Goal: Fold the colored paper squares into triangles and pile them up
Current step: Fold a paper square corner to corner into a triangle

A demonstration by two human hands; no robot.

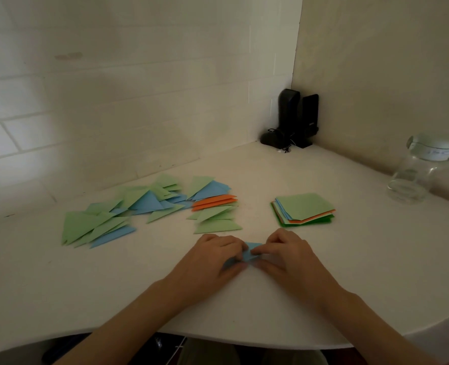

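Both hands meet over a blue paper (250,252) lying on the white table (284,299) close to its near edge. The left hand (213,256) covers the paper's left part, fingers curled down onto it, with the thumb at the paper's near edge. The right hand (284,252) covers the right part, its fingers bent and pinching the sheet beside the left fingertips. Only a small blue patch shows between the two hands; the paper's outline under them cannot be made out, so its fold state cannot be told.

Beyond the right hand, slightly to its right, lies a stack of squares (303,210): light green on top, with blue, orange and darker green edges showing beneath. It is apart from both hands.

Beyond the left hand, just past its knuckles, begins a loose pile of triangles (215,217), mostly light green, with two orange ones (214,202) and blue ones further back. Further to the left of the left hand, more triangles (99,225), green and blue, lie scattered and overlapping.

Far beyond the right hand, in the wall corner, stands a black device (295,118). To the far right of the right hand stands a glass jar (421,169) with a clear lid.
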